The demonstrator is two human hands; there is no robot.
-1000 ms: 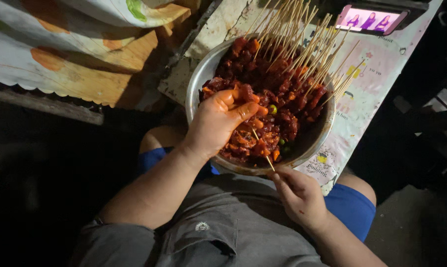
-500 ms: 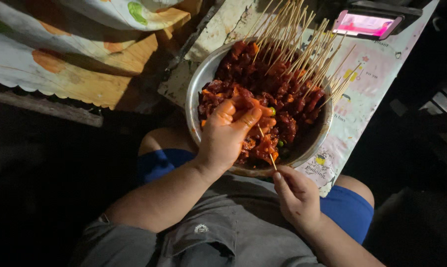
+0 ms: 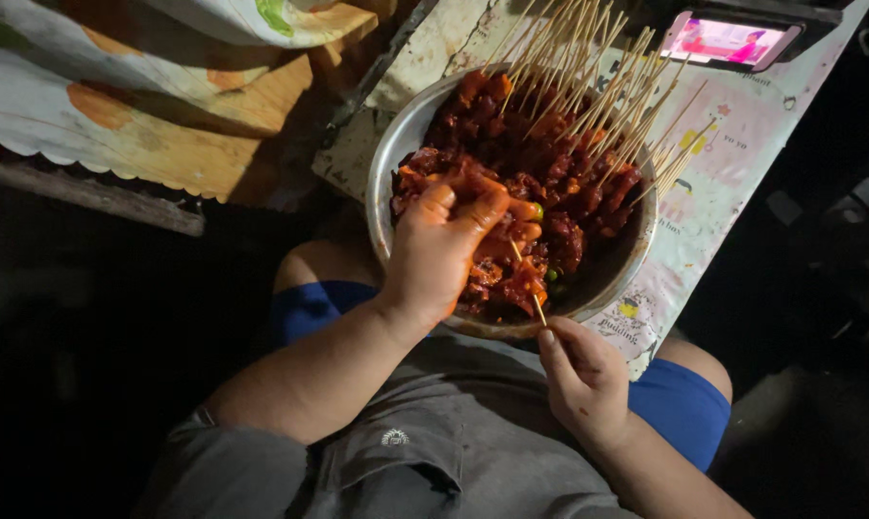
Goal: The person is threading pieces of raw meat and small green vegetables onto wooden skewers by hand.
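Probably a dim home food-prep corner: metal bowl [image 3: 396,144] of skewered meat, patterned tablecloth [image 3: 732,144]

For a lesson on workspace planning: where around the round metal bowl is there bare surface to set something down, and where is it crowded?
Free: the patterned table covering between the round metal bowl and the lit phone, and the pale strip above the bowl's left rim. Crowded: inside the bowl, with red marinated meat, wooden skewers and the left hand.

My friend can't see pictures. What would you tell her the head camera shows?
A seated person's left hand presses into red marinated meat pieces in a round metal bowl, while the right hand pinches a thin wooden skewer at the bowl's near edge. Finished skewers lean at the far side, near a lit phone.
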